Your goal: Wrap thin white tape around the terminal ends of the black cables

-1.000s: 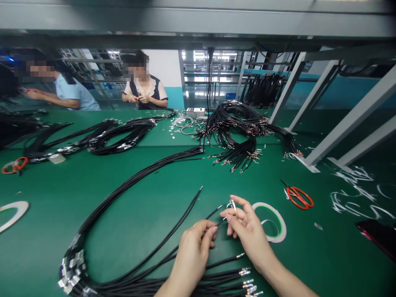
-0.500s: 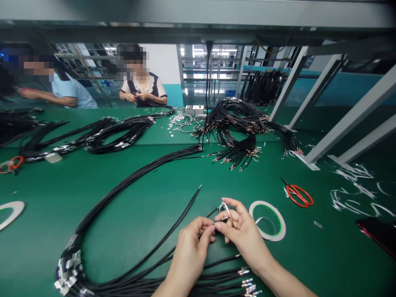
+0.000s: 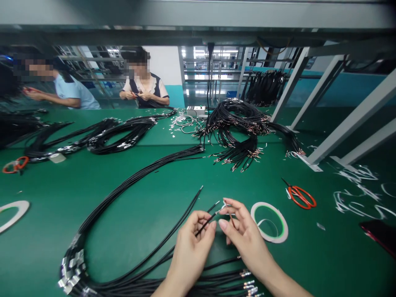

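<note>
Between the thumb and fingers of my left hand (image 3: 194, 239) is a thin black cable (image 3: 204, 225), its tip slanting up to the right. Close beside it, my right hand (image 3: 247, 235) has curled fingers holding a narrow strip of white tape (image 3: 227, 209), which loops near the fingertips. The strip is close to the cable's end; whether they touch I cannot tell. Below both wrists lies a bundle of black cables (image 3: 136, 284) with metal ends pointing right. Silvery wraps (image 3: 72, 270) band this bundle at the left.
A tape roll (image 3: 285, 231) lies right of my right hand, with red-handled scissors (image 3: 301, 198) beyond. Coiled black cables (image 3: 238, 113) sit at the back. Metal posts (image 3: 337, 119) rise at the right near white scraps (image 3: 355, 202). Two people work across the table.
My left fingers have shifted so the cable now shows between them, tip up. My right thumb has moved slightly away from my left hand. The view has shifted a little.
</note>
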`<act>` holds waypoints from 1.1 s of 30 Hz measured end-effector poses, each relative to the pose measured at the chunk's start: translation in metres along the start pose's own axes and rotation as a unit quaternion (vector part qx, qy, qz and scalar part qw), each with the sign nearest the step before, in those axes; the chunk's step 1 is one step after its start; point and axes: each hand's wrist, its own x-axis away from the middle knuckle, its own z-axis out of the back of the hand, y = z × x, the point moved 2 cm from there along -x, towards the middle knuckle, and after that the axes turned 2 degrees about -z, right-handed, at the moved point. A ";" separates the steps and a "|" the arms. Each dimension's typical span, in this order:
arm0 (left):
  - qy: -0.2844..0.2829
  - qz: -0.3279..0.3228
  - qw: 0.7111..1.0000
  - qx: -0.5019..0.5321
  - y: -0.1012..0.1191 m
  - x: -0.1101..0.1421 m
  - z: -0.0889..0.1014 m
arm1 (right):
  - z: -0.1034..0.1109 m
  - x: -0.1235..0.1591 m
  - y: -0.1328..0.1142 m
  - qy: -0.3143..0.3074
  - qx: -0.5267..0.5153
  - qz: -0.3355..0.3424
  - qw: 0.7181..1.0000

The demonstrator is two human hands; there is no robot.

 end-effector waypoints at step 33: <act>-0.045 0.134 0.969 0.203 0.002 -0.003 -0.005 | -0.001 0.010 -0.008 -0.153 0.141 0.047 0.977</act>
